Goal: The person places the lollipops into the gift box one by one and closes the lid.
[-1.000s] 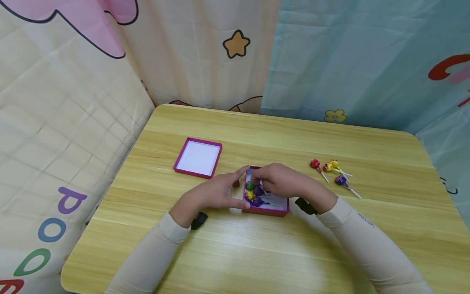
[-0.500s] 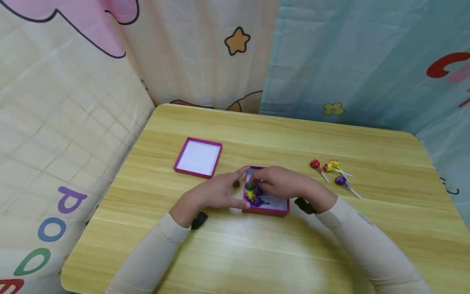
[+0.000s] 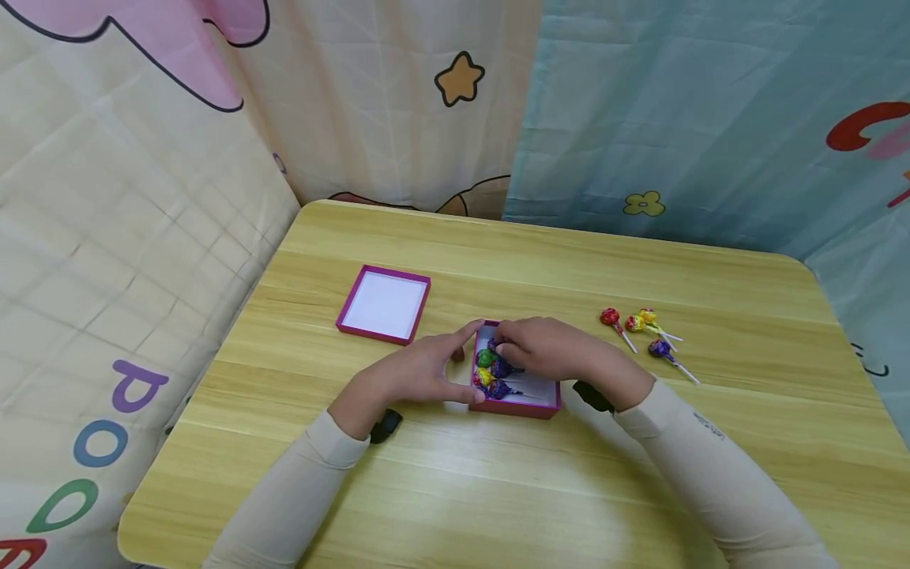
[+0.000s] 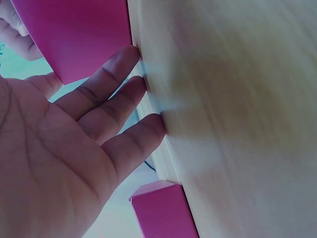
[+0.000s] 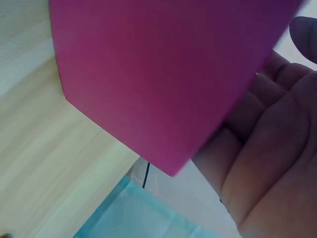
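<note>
Over the wooden table (image 3: 398, 506), left hand (image 3: 425, 370) spread against box (image 3: 515, 411), right hand (image 3: 543, 347) curled, hold unclear, purple lollipop (image 3: 492, 345) newly visible alongside.

Left of the right fingers (image 3: 513, 333), lollipop heads (image 3: 483, 377) and the pink box (image 3: 515, 411) crowd any sideways approach. The left fingers (image 4: 111, 111) bar the box's left side. Beyond and left of them lies the lid (image 3: 373, 336), a passable strip separating it from the box. Loose lollipops (image 3: 659, 349) obstruct low travel farther right. Nearer than both sets of fingers, the bench (image 3: 455, 490) gives a broad path between the forearms (image 3: 287, 498).
</note>
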Motion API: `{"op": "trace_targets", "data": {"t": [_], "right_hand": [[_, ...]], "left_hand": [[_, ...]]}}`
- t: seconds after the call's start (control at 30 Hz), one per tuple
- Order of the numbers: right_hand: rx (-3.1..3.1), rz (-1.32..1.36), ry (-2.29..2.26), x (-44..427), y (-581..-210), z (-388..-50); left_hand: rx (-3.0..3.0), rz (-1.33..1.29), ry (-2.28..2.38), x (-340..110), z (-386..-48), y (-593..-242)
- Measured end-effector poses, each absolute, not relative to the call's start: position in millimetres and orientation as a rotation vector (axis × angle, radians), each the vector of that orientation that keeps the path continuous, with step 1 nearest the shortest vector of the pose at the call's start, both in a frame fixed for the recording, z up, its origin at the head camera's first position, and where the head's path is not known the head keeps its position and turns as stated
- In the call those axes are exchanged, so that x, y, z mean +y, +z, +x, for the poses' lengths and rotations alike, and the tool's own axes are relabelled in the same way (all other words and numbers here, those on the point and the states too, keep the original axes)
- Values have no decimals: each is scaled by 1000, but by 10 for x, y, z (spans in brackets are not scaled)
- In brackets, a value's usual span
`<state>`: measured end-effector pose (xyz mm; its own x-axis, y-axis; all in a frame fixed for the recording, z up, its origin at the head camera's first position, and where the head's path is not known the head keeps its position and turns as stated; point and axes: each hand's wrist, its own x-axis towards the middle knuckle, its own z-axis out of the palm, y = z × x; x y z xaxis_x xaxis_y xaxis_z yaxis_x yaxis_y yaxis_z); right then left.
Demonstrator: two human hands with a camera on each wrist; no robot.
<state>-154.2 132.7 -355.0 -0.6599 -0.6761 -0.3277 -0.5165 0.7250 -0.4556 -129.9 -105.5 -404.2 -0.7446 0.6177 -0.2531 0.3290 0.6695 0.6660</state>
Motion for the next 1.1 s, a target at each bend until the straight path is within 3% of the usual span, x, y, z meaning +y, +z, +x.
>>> {"op": "trace_targets", "data": {"t": [0.27,1.1], "right_hand": [[2507,-1023,-499,1372,-3497,-1539],[2474,-1026,-511,1386,-3525,-1511]], "left_hand": [[2420,731,835,-1057,-1301,-4039],[2416,723,850,-1054,-1295,-4049]]}}
